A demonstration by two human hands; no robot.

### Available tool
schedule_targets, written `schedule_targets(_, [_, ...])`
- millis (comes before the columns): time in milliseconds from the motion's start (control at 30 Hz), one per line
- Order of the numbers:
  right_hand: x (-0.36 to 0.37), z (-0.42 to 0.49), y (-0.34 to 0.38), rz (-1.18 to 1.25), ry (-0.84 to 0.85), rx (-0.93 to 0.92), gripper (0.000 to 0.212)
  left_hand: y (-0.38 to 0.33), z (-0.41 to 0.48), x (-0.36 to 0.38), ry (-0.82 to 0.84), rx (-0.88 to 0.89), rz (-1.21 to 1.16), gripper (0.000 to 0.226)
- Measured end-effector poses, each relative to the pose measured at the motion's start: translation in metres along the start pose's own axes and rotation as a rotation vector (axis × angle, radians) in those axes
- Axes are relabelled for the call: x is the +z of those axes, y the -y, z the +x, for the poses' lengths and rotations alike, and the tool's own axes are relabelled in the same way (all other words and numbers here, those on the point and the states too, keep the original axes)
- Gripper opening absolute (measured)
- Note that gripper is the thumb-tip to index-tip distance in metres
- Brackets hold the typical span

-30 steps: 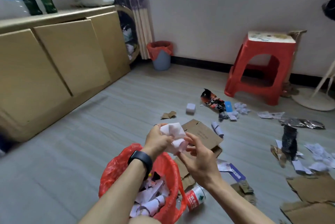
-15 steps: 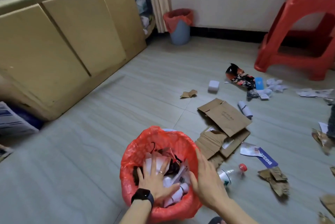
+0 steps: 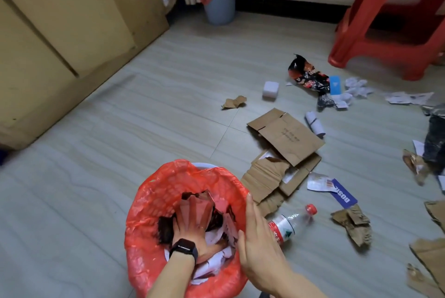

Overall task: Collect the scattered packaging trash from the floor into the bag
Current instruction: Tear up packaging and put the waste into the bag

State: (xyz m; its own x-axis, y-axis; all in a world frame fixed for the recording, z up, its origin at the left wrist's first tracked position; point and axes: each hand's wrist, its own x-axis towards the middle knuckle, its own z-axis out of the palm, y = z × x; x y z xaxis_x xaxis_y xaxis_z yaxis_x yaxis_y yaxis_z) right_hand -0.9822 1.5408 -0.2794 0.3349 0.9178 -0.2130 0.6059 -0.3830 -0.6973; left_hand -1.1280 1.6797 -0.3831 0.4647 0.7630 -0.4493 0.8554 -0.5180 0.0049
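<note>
**Desk:** What's in front of you?

**Operator:** Low in the middle of my head view I've got a red plastic bag (image 3: 154,201) lining a round bin, standing on the floor (image 3: 108,153). It holds white paper scraps (image 3: 212,264) and dark wrappers (image 3: 166,227).

**Desk:** And the grips?

**Operator:** My left grip (image 3: 192,223) is down inside the bag, fingers spread flat, pressing on the trash. There's a black watch (image 3: 184,248) on that wrist. My right grip (image 3: 255,237) has its fingers straight and together, lying along the bag's right rim and holding nothing.

**Desk:** What lies loose on the floor?

**Operator:** A clear plastic bottle (image 3: 291,221) with a red cap lies on its side just beside the right grip. Beyond it is torn cardboard (image 3: 265,177), partly under a flattened cardboard box (image 3: 289,138). A blue-and-white leaflet (image 3: 332,188) lies right of those, with crumpled cardboard (image 3: 354,224) near it. Farther off I see a brown cardboard scrap (image 3: 234,102), a white foam cube (image 3: 271,89), a black-and-red snack wrapper (image 3: 305,74) with a blue card (image 3: 335,84) just beside it, crumpled white paper (image 3: 356,85) and a rolled paper (image 3: 315,124).

**Desk:** Surroundings?

**Operator:** A red plastic stool (image 3: 385,20) at upper right, a blue waste bin (image 3: 219,1) with a red liner by the far wall, and a tan cabinet (image 3: 72,20) on the left.
</note>
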Motion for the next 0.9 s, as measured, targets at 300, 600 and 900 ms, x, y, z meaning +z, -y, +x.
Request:
schedule_targets(300, [-0.007, 0.001, 0.004, -0.060, 0.043, -0.008, 0.079, -0.011, -0.009, -0.042, 0.122, -0.005, 0.122, 0.115])
schedule_targets(600, [-0.027, -0.011, 0.016, -0.178, 0.102, 0.024, 0.084, -0.018, -0.046, -0.144, 0.228, 0.102, 0.207, 0.081])
schedule_targets(900, [-0.127, -0.028, -0.018, -0.141, -0.062, 0.171, 0.049, -0.138, -0.070, -0.266, -0.117, 0.332, 0.409, 0.034])
